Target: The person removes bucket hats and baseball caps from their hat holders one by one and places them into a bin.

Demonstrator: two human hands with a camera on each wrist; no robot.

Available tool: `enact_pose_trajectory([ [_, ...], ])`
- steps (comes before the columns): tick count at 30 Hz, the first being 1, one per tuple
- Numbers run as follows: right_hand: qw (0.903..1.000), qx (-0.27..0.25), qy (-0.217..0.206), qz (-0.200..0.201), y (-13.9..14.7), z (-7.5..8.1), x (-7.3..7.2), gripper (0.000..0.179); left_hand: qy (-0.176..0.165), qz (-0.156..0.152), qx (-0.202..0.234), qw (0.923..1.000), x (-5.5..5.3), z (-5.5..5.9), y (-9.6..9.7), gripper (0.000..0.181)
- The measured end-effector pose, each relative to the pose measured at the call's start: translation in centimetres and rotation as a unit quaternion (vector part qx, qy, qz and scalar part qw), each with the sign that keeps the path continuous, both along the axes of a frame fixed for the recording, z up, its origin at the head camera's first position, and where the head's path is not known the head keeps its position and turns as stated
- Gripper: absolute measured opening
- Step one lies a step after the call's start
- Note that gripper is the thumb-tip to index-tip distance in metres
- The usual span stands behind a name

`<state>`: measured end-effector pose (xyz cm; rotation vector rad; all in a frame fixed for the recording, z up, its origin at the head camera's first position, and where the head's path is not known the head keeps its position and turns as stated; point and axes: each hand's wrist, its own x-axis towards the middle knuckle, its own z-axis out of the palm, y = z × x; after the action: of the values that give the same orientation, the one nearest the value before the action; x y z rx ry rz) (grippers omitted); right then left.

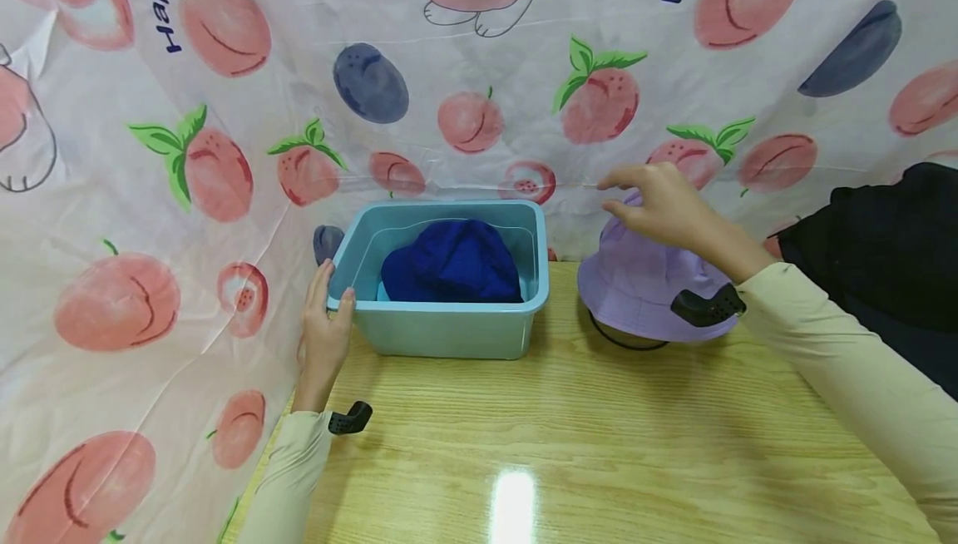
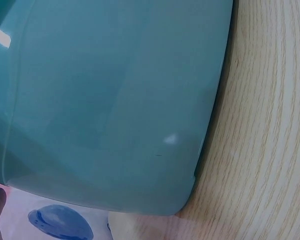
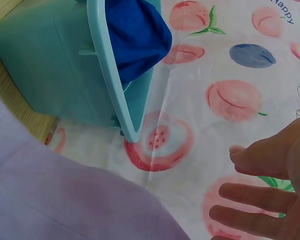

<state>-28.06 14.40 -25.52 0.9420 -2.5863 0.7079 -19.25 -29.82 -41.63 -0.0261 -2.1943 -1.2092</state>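
A light blue plastic bin (image 1: 449, 332) stands on the table with a dark blue cap (image 1: 456, 261) inside it, also seen over the rim in the right wrist view. My left hand (image 1: 324, 336) rests at the bin's front left corner, fingers along the left side and thumb by the front rim. To the right of the bin, a lilac bucket hat (image 1: 644, 278) sits crown up, a black cord showing under its brim. Over its crown hovers my right hand (image 1: 662, 203), fingers extended and parted from the thumb with nothing between them.
Black cloth items (image 1: 883, 244) are piled at the right edge, beside my right forearm. A fruit-print sheet (image 1: 419, 153) hangs behind the wooden table (image 1: 449, 427) and along its left side.
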Motion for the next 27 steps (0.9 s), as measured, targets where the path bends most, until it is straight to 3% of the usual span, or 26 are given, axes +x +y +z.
enact_pose_trajectory([
  [10, 0.9997, 0.021, -0.008, -0.012, 1.1, 0.4, 0.4, 0.023, -0.005, -0.001, 0.006, 1.0, 0.0, -0.1, 0.0, 0.055],
  [19, 0.9969, 0.074, -0.019, -0.02, 2.0, 0.6, 0.5, 0.032, -0.011, 0.001, 0.006, 0.9999, 0.1, 0.1, 0.0, 0.056],
  [27, 0.9955, 0.083, -0.043, -0.015, 2.8, 0.6, 0.8, 0.038, -0.017, 0.003, 0.003, 0.9999, 0.2, 0.2, 0.1, 0.055],
])
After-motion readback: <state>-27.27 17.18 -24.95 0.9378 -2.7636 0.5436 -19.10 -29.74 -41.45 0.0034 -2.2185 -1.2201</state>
